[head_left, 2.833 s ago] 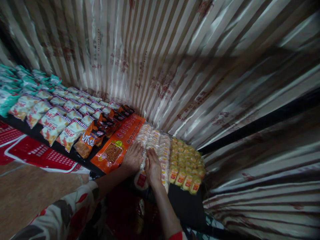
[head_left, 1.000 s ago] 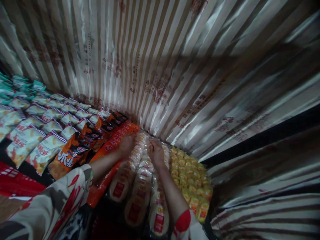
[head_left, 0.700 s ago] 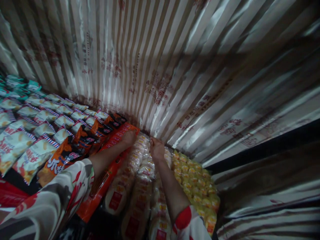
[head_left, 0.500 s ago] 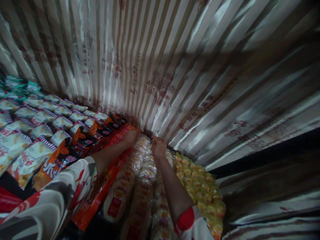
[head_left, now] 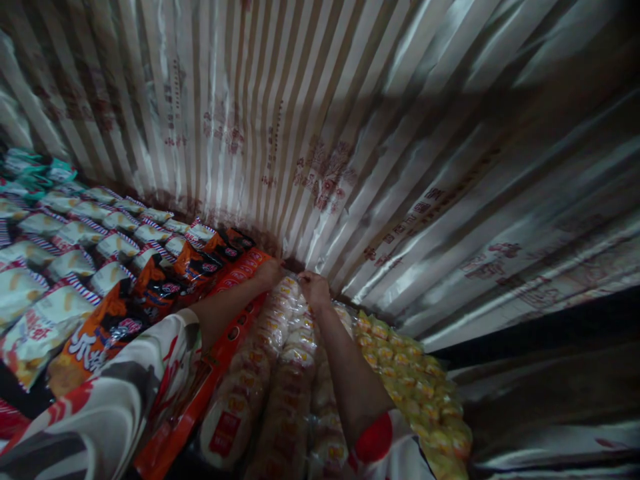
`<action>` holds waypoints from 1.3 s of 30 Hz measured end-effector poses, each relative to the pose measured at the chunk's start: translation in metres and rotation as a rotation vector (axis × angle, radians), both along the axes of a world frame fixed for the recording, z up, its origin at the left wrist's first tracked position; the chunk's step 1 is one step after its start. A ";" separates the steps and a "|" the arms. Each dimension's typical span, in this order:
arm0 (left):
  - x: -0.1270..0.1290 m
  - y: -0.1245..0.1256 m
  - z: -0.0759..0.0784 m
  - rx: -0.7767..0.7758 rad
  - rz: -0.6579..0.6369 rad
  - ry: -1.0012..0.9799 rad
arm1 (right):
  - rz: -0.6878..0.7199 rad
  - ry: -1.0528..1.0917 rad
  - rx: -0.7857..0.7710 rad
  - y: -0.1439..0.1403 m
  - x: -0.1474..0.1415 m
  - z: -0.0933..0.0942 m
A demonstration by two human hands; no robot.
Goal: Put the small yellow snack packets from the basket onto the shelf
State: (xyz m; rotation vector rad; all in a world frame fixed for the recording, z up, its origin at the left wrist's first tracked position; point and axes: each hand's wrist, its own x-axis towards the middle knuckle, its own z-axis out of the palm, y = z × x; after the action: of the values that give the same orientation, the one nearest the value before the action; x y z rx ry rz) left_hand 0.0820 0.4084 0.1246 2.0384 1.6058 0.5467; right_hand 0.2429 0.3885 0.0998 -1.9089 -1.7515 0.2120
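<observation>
Both hands reach to the far end of the rows of clear-wrapped round cake packs (head_left: 280,347), close to the striped curtain. My left hand (head_left: 269,272) rests on the far end of the left row, beside the long orange snack bag (head_left: 235,320). My right hand (head_left: 314,288) is curled on the far end of the middle row; its fingers look closed on the wrapping, though the dim light hides the grip. Red-labelled packs (head_left: 220,433) lie nearest me.
Yellow wrapped snacks (head_left: 410,373) lie in rows to the right. Orange-and-black bags (head_left: 150,293) and white striped snack bags (head_left: 60,253) cover the shelf to the left, with teal bags (head_left: 30,170) at the far left. A shiny striped curtain (head_left: 325,120) hangs right behind.
Both hands have slid from the near end of the cake rows to their far end by the curtain. The view has moved forward and closer.
</observation>
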 end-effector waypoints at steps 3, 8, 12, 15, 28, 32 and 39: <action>0.000 0.001 -0.003 -0.022 0.041 -0.027 | 0.008 0.023 0.000 0.000 -0.001 0.001; -0.001 -0.003 -0.005 -0.017 0.104 -0.075 | 0.021 0.061 0.051 -0.003 -0.002 -0.001; -0.005 -0.011 0.002 0.015 0.140 -0.024 | 0.030 0.081 0.064 -0.007 -0.001 0.001; -0.008 -0.014 0.009 0.011 0.060 0.020 | 0.066 0.059 0.098 -0.014 0.001 0.004; -0.007 -0.015 0.006 -0.011 0.012 -0.081 | 0.055 -0.059 0.225 -0.030 0.004 -0.004; -0.009 -0.017 0.006 -0.002 -0.004 -0.095 | 0.059 -0.083 0.255 -0.029 0.003 -0.007; -0.025 -0.032 0.019 -0.044 -0.011 0.063 | 0.100 -0.121 0.274 -0.026 0.004 -0.012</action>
State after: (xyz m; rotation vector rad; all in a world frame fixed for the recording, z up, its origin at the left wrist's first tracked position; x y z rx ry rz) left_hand 0.0568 0.3762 0.1438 2.0494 1.6272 0.4435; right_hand 0.2465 0.3625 0.0878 -1.6704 -1.8502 -0.1061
